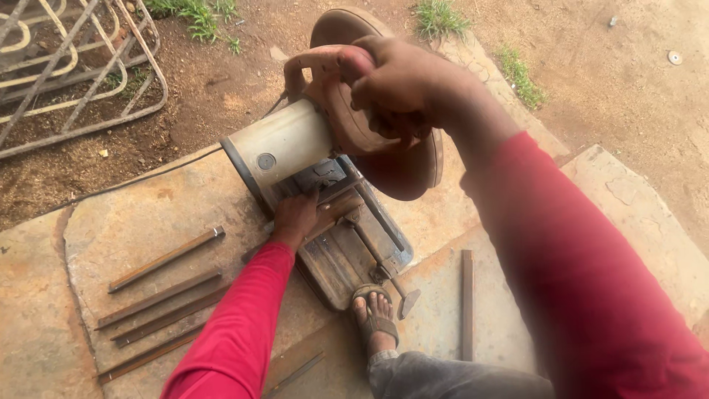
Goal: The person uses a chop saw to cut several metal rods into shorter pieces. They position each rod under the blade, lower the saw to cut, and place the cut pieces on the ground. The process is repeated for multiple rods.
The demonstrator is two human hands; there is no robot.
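Observation:
A chop saw (295, 148) with a cream motor housing and a brown blade guard stands on a concrete slab. My right hand (395, 81) is closed around the saw's handle at the top. My left hand (295, 218) reaches under the motor and grips a metal bar (332, 214) lying on the saw's base plate (347, 258), near the vise. My sandalled foot (375, 314) rests on the front edge of the base. Both sleeves are red.
Several rusty metal bars (166, 258) lie on the slab to the left, and one bar (467, 303) lies to the right. A metal grille (74, 66) lies on the dirt at top left. A power cable (148, 174) runs left from the saw.

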